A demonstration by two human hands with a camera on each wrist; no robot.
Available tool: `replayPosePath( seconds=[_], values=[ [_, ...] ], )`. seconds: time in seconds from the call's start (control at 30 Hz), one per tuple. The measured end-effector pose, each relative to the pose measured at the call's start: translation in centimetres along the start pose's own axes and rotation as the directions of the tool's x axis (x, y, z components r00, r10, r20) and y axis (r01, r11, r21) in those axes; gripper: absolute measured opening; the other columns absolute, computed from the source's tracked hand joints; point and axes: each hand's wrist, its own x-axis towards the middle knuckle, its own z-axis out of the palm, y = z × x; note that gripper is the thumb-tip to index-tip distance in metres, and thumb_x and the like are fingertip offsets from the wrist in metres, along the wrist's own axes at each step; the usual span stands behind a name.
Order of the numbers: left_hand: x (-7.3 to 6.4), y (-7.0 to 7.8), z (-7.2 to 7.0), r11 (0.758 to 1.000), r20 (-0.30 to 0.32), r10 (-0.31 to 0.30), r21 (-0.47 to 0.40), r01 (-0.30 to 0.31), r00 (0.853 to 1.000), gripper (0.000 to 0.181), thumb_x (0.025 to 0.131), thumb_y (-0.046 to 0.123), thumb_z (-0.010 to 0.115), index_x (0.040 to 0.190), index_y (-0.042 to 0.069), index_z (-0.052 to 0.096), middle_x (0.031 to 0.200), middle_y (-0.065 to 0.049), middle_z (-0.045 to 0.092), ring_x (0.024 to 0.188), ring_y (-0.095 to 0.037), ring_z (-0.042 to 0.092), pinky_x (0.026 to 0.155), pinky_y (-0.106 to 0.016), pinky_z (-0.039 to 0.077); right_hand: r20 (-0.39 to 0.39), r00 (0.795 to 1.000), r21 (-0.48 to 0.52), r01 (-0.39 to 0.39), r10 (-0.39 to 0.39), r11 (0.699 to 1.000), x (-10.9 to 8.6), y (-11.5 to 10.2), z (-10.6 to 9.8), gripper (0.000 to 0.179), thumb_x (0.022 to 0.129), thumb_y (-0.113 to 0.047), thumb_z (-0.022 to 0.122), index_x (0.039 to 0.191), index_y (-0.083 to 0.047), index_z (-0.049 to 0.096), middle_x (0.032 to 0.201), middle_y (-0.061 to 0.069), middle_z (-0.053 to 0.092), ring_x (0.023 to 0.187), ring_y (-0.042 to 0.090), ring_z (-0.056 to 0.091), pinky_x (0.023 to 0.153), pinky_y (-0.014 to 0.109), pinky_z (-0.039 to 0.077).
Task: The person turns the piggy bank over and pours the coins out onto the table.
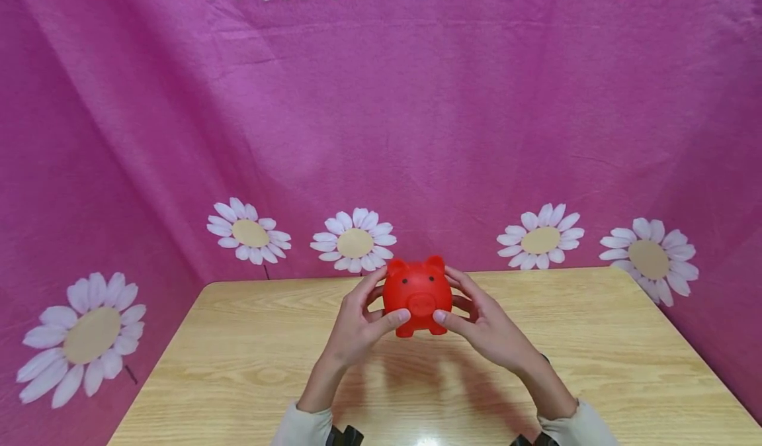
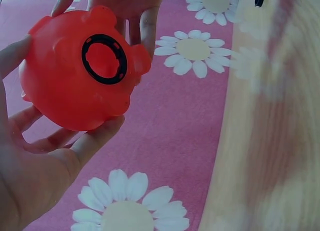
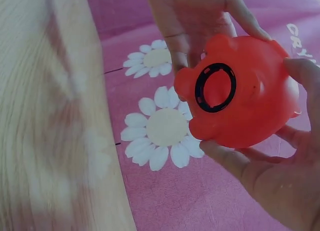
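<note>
"Head view?"
"I see the left hand [image 1: 355,327] and right hand [image 1: 497,332] gripping a red piggy bank [image 1: 417,294] above the table [image 1: 256,360]."
"Left wrist?"
"Its underside (black ring [image 2: 105,81] round the hole), fingers clasping both sides."
"Right wrist?"
"I see the same two-handed hold."

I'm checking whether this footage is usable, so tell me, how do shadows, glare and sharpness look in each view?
Head: the red pig looks clear, soft shadows fall on the table below the left hand and right hand, and glare whitens its bottom edge; left wrist: the black ring is distinct, but the table looks hazy and smeared; right wrist: similar table haze, ring distinct.
</note>
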Motion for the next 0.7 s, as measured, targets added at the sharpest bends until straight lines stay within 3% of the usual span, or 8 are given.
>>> replayPosePath(
  seconds=[0.07,0.23,0.3,0.4,0.47,0.53,0.63,0.7],
  values=[
    [0.1,0.3,-0.1,0.999,0.003,0.037,0.009,-0.037,0.999,0.073,0.094,0.020,0.081,0.160,0.017,0.050,0.153,-0.012,0.057,0.135,-0.037,0.062,0.090,-0.041,0.067,-0.003,1.000,0.003,0.015,-0.015,1.000,0.0,-0.2,-0.1,0.073,0.100,-0.011,0.075,0.163,-0.019,0.041,0.164,0.020,0.043,0.139,0.043,0.060,0.093,0.035,0.066],
    [-0.1,1.0,-0.1,0.983,0.025,0.178,0.050,-0.179,0.984,0.075,0.090,0.022,0.084,0.158,0.018,0.052,0.157,-0.009,0.054,0.142,-0.035,0.057,0.094,-0.045,0.066,-0.042,0.988,-0.053,0.144,-0.146,0.988,-0.7,-0.8,-0.4,0.077,0.092,-0.002,0.082,0.159,-0.016,0.047,0.156,0.014,0.051,0.132,0.011,0.065,0.100,0.031,0.063],
    [-0.1,1.0,-0.1,0.982,0.023,0.180,0.054,-0.181,0.983,0.075,0.090,0.022,0.084,0.158,0.017,0.052,0.158,-0.010,0.054,0.142,-0.038,0.057,0.094,-0.046,0.066,-0.048,0.987,-0.048,0.151,-0.154,0.987,-0.6,-0.8,-0.4,0.077,0.091,-0.001,0.083,0.158,-0.015,0.047,0.157,0.016,0.051,0.133,0.015,0.066,0.099,0.033,0.064],
    [0.1,0.4,0.0,0.995,0.004,0.087,0.044,-0.087,0.996,0.072,0.092,0.022,0.083,0.158,0.022,0.052,0.154,-0.006,0.057,0.138,-0.034,0.061,0.092,-0.043,0.067,-0.032,0.996,0.009,0.081,-0.081,0.997,-0.2,-0.2,-0.2,0.074,0.095,-0.003,0.080,0.159,-0.014,0.046,0.159,0.018,0.048,0.131,0.024,0.067,0.093,0.037,0.067],
    [0.1,0.1,0.1,0.998,-0.009,0.038,0.051,-0.038,0.999,0.070,0.093,0.023,0.083,0.157,0.026,0.053,0.151,-0.002,0.060,0.135,-0.028,0.063,0.091,-0.039,0.067,-0.024,0.999,0.045,0.044,-0.043,0.998,0.1,0.1,-0.2,0.073,0.096,-0.001,0.078,0.160,-0.013,0.045,0.160,0.016,0.047,0.129,0.021,0.067,0.090,0.037,0.068],
    [0.1,0.0,0.2,0.996,-0.007,0.070,0.058,-0.070,0.998,0.073,0.092,0.021,0.083,0.158,0.025,0.053,0.153,-0.003,0.058,0.136,-0.029,0.062,0.092,-0.039,0.067,-0.029,0.997,0.037,0.074,-0.073,0.997,0.1,0.3,-0.2,0.074,0.094,0.001,0.079,0.159,-0.012,0.045,0.158,0.015,0.049,0.129,0.014,0.067,0.092,0.034,0.067],
    [0.1,0.4,0.1,0.975,0.009,0.211,0.077,-0.211,0.977,0.077,0.090,0.020,0.085,0.159,0.014,0.050,0.159,-0.011,0.053,0.142,-0.037,0.056,0.094,-0.043,0.067,-0.042,0.980,0.013,0.197,-0.196,0.980,0.0,0.0,-0.3,0.081,0.088,0.006,0.082,0.158,-0.008,0.046,0.158,0.013,0.050,0.133,0.010,0.065,0.098,0.033,0.064],
    [0.1,0.4,0.0,0.971,0.015,0.228,0.062,-0.229,0.973,0.078,0.090,0.018,0.085,0.160,0.014,0.049,0.161,-0.012,0.051,0.144,-0.038,0.054,0.094,-0.044,0.066,-0.041,0.975,0.010,0.219,-0.219,0.976,0.1,0.0,-0.3,0.082,0.088,0.005,0.083,0.159,-0.010,0.046,0.158,0.008,0.051,0.134,0.009,0.065,0.099,0.033,0.064]
  ],
)
